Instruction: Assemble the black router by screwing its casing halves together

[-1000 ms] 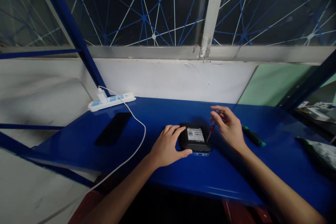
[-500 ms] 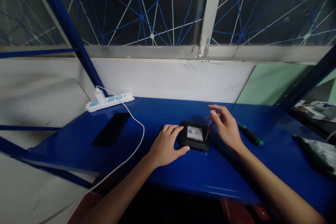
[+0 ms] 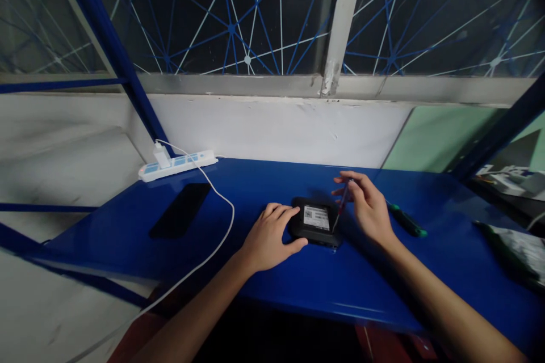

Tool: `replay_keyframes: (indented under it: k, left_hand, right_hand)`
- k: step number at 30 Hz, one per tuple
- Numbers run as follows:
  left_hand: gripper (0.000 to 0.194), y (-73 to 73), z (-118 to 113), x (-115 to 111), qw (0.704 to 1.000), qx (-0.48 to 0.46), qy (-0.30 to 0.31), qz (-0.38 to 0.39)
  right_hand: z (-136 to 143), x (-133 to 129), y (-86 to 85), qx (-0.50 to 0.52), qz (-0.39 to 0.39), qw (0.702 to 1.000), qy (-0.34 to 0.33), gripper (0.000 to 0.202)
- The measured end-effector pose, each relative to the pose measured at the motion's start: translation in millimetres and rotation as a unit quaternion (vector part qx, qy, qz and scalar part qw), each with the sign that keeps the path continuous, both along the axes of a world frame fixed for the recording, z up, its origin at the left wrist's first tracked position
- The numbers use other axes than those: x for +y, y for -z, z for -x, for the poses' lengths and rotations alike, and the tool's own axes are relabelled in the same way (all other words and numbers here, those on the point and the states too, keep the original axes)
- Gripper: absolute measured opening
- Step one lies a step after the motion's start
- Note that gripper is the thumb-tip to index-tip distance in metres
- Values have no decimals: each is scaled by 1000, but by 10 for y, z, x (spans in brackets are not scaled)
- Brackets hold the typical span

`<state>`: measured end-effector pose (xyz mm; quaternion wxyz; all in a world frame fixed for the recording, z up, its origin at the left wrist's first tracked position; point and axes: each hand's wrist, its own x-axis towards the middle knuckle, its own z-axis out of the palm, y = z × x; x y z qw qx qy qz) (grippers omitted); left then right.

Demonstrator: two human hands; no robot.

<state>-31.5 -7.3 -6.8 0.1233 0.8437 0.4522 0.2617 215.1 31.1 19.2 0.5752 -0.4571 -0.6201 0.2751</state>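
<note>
We work at a glossy blue table [image 3: 128, 238], its right end cut off. Our left hand [image 3: 268, 238] lies spread and open against the left side of the black box [image 3: 315, 222], a rounded slab with a white label, near the table's front edge. Our right hand [image 3: 368, 207] pinches a thin screwdriver [image 3: 340, 207], its tip at the box's right edge; the contact is too small to judge. Since a second ago the screwdriver has tilted slightly.

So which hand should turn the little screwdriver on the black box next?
Probably the right hand: it already grips the screwdriver, tip at the black box. The left hand steadies the box.
</note>
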Motion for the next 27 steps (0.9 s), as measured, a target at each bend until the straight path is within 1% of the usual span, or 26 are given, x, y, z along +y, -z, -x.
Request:
replay_keyframes:
  k: [5,7,9,11,15,17,23,27]
  left_hand:
    - [55,-30,-8,-8,1000,-6,1,-2]
    - [54,-39,-8,-17,1000,-9,2,-2]
    - [54,-40,-3,-24,1000,-12,3,-3]
    - [54,-34,6,-30,1000,-16,7,-2]
    - [53,-29,19,-43,1000,-16,24,8]
    - [53,-42,17,-53,999,-11,34,9]
    - [49,-109,2,-83,998,-4,60,1]
    - [44,-109,6,-87,998,-7,69,-4]
  right_hand:
    - [-18,21,-5,-74,-29,996,48,38]
    - [-36,20,-14,-89,-23,994,55,41]
    - [-48,9,-30,-78,-4,996,44,42]
    - [-47,-11,-50,-47,-3,998,35,39]
    - [-3,-54,-85,26,-52,997,49,33]
    - [36,-70,-84,46,-67,995,53,32]
    - [158,-101,-1,60,-59,996,26,26]
    - [180,-111,38,40,-55,998,18,25]
